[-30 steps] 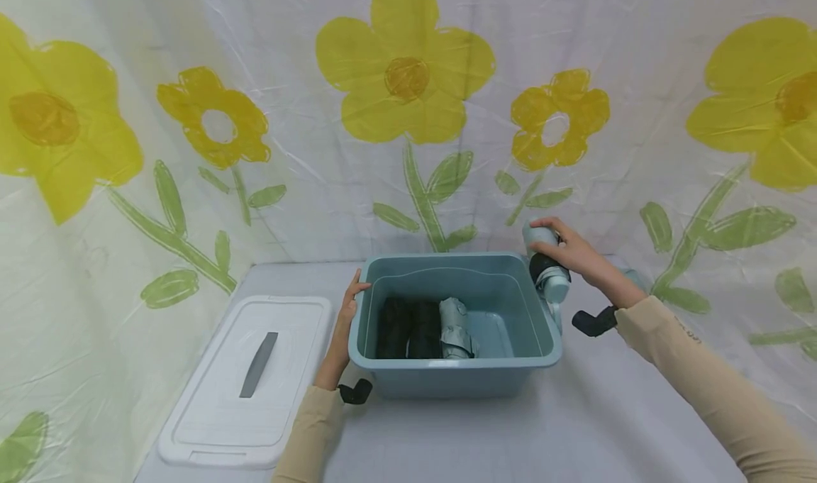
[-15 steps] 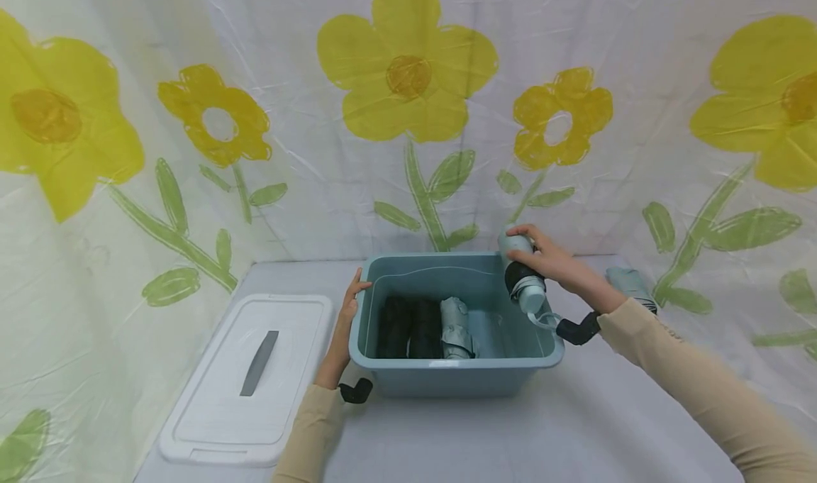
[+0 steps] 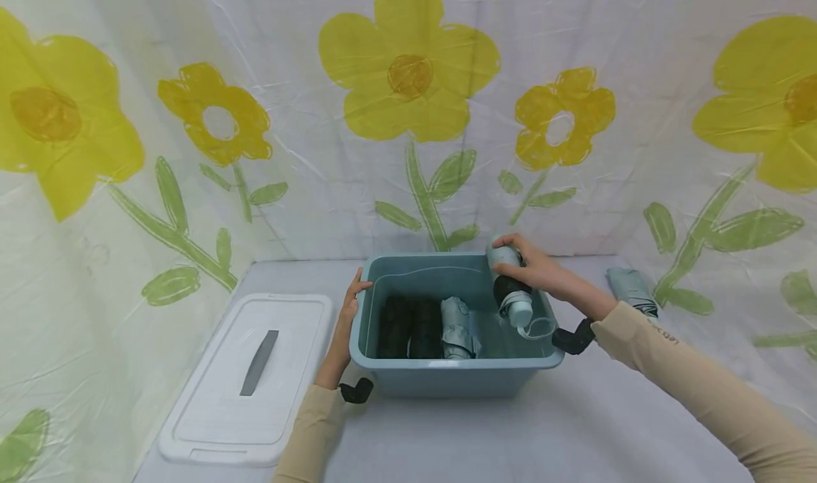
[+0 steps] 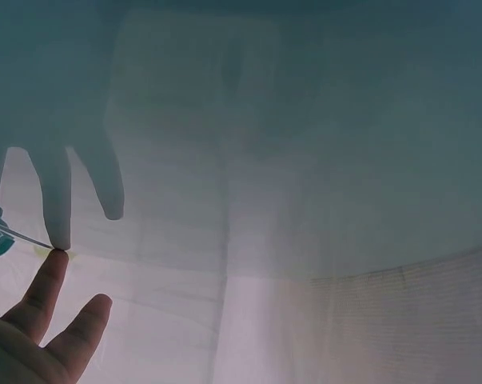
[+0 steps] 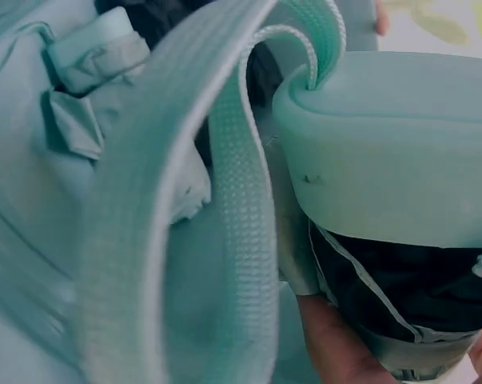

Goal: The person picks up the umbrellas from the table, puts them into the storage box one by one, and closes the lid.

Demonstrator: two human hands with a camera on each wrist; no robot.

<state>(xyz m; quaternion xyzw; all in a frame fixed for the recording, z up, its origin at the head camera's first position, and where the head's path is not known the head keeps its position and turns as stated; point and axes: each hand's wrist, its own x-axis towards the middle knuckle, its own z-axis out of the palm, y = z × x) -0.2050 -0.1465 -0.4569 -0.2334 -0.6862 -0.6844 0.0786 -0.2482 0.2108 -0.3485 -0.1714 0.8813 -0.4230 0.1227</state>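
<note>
My right hand (image 3: 536, 264) grips a light teal folded umbrella (image 3: 506, 259) over the right part of a blue-green plastic bin (image 3: 421, 376). The umbrella is tilted, with its handle (image 5: 392, 152) end toward me and a wrist strap (image 5: 244, 240) hanging in a loop. A black band wraps its middle. Inside the bin, side by side, lie two black folded umbrellas (image 3: 425, 328) and a pale teal folded umbrella (image 3: 455, 323). My left hand (image 3: 351, 298) rests on the bin's left rim. The left wrist view shows its fingers (image 4: 79, 336) extended near the bin's reflective wall.
A white lid (image 3: 217, 412) with a grey handle lies flat on the table to the left of the bin. Another pale teal folded umbrella (image 3: 630, 288) lies at the back right, beyond my right forearm. A flower-printed curtain (image 3: 306, 206) hangs behind the table.
My right hand has carried the umbrella leftward, from outside the bin's right rim to over the bin, and slightly lower. The left hand stays at the left rim.
</note>
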